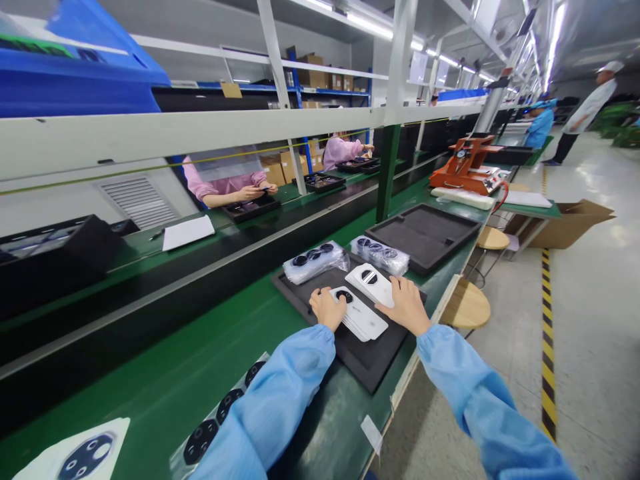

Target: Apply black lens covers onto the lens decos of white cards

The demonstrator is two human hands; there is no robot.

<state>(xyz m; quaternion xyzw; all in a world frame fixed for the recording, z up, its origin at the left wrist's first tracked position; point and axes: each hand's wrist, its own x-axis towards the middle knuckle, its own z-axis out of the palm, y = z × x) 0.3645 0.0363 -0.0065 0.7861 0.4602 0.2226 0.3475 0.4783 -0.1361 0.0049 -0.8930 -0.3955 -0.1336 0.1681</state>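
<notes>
"While white panels (383, 289) sit stacked on the black tray (361, 365), what's risky?"
"Left fingers (315, 299) curl around one stack (367, 324), right fingers (403, 287) spread over another; uneven pressure could skew either."

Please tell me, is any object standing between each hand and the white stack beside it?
Nothing visible: the left hand touches the nearer white stack, and the right hand touches the farther white stack.
</notes>
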